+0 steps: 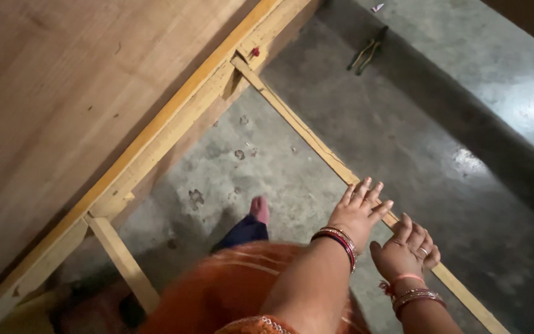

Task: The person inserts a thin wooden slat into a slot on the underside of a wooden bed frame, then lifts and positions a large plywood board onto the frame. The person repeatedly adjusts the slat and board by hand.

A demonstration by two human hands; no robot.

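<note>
A carpentry workshop, by the look: a bare wooden frame [316, 145] beside a plywood panel [63, 93], pliers [366, 55] on the concrete floor [403, 124].

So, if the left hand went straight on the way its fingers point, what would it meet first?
The left hand already rests on the thin pale wooden strut; past it, probably only bare grey concrete floor, though depth is unclear.

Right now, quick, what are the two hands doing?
Left hand: open, fingers spread, resting flat on the thin wooden slat.
Right hand: fingers curled over the same slat, gripping it, as far as can be seen.
</note>
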